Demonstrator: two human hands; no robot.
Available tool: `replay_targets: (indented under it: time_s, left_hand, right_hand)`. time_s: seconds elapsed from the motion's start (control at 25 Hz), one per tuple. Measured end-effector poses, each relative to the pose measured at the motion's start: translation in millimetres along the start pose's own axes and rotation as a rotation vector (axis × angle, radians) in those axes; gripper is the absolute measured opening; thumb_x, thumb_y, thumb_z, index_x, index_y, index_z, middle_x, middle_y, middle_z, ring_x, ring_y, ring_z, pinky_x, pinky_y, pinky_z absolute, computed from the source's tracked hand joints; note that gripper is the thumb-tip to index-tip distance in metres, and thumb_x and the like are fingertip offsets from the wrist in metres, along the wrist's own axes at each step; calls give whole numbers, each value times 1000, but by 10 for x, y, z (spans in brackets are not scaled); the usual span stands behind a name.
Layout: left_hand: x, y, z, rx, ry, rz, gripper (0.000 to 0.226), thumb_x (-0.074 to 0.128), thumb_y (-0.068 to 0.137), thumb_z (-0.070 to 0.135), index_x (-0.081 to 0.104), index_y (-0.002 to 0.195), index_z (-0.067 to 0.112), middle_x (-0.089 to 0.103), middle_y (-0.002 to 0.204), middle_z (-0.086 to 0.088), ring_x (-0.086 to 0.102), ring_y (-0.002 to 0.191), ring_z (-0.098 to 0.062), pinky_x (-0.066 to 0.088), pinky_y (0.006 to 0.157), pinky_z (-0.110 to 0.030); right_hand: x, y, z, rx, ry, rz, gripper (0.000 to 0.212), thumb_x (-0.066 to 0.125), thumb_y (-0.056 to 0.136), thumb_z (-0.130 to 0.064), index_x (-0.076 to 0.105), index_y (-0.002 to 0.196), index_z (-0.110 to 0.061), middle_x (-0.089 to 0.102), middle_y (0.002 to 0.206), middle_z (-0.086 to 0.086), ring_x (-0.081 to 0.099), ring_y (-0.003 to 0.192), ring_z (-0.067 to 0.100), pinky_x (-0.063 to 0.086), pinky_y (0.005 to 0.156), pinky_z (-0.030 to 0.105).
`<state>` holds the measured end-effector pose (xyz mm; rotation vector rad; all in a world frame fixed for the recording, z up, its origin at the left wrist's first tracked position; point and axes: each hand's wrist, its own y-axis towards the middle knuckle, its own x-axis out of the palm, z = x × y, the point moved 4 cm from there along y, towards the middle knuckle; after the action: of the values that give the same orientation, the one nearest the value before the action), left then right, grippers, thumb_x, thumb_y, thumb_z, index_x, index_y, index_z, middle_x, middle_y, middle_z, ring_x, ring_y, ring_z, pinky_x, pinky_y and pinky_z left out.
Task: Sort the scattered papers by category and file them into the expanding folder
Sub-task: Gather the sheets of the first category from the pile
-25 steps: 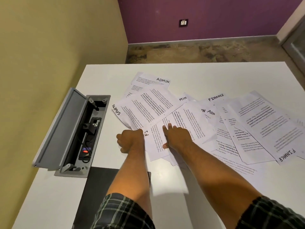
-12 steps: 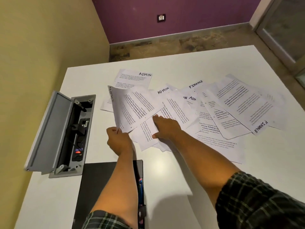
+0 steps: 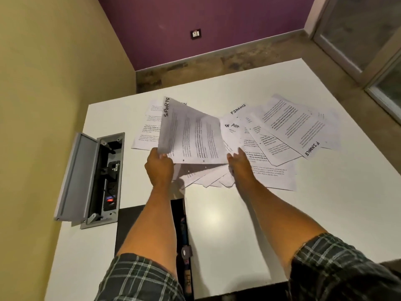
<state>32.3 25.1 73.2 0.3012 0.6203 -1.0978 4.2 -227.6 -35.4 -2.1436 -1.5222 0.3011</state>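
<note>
A printed sheet marked SPORTS [image 3: 191, 135] is lifted and tilted above the white table [image 3: 325, 213]. My left hand [image 3: 159, 168] grips its near left corner. My right hand [image 3: 239, 165] is at its near right corner, fingers raised against the edge. Under the sheet lie several overlapping white papers [image 3: 208, 179]. More sheets marked FINANCE [image 3: 303, 131] and ADMIN [image 3: 232, 129] are spread to the right. The black expanding folder [image 3: 130, 227] lies at the near table edge beneath my left forearm, its coloured pockets showing along its right side.
An open grey cable box [image 3: 95, 181] is set into the table at the left, its lid raised toward the yellow wall. Bare table surface lies at the near right. Beyond the far table edge are floor and a purple wall.
The SPORTS sheet, flat on the pile before, has been raised by my left hand. My right hand left the paper it pressed and moved to the sheet's right corner.
</note>
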Motion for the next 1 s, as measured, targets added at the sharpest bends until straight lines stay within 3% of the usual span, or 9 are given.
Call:
replay_targets:
  time_s: [0.12,0.2,0.28,0.36,0.48,0.56,0.76,0.88,1.0]
  left_hand:
    - [-49,-4,119,13,34,-262,15,50,88,5,62,97,7,69,85,-6,72,65,-25,50,53,-23]
    - [-11,-80,177,-49,47,-480,21,48,81,-2,62,96,4,71,74,-14,71,55,-28,55,55,-28]
    - [47,-243,242,-110,74,-683,15,51,79,-10,58,87,0,67,64,-19,67,49,-30,52,51,-26]
    - [112,-377,284,-115,101,-777,16,56,84,-11,52,78,3,62,60,-19,61,42,-25,48,45,-21]
    - [180,-466,332,-98,103,-796,18,60,86,-7,53,74,4,59,62,-17,48,35,-16,35,42,-17]
    - [203,-553,350,-128,69,-823,17,62,85,-6,54,75,6,58,65,-17,39,40,-16,26,45,-18]
    - [232,-854,293,-265,-171,-571,9,62,85,1,59,85,9,63,72,-7,51,51,-15,36,48,-19]
    - [329,-1176,86,-400,-255,-590,13,66,87,27,62,84,15,71,87,-1,63,71,-17,43,68,-29]
    - [455,-1484,-155,-439,-211,-648,16,71,86,29,67,93,15,73,102,-6,70,92,-25,53,81,-37]
  right_hand:
    - [-304,-229,-78,16,161,84,88,76,89,-19,22,158,-23,40,153,4,57,122,24,56,92,38]
    - [-508,-348,-88,7,140,43,97,86,77,-18,28,153,-33,50,145,-2,59,123,26,54,99,50]
    - [-679,-444,-107,-2,-10,26,112,94,65,-31,24,151,-44,48,144,-8,55,124,17,51,101,43]
    - [-797,-507,-132,-14,-110,24,108,91,71,-27,23,155,-33,46,138,-9,50,119,12,51,92,30]
    - [-912,-690,-218,57,32,-80,77,84,78,-5,43,144,-11,59,121,7,63,101,16,56,64,16]
    - [-977,-739,-206,62,-9,-134,67,87,75,-9,53,132,-4,61,115,8,65,97,20,54,57,11]
    - [-1175,-816,-141,18,-160,-119,12,72,89,-5,74,101,-4,78,96,9,76,86,21,57,71,26]
    - [-1256,-817,-115,-12,-181,-58,16,72,90,-8,74,106,-5,78,99,6,75,88,20,57,75,28]
    - [-1265,-842,-123,-9,-160,-16,11,71,92,-9,73,102,-10,78,95,3,75,85,20,58,69,26]
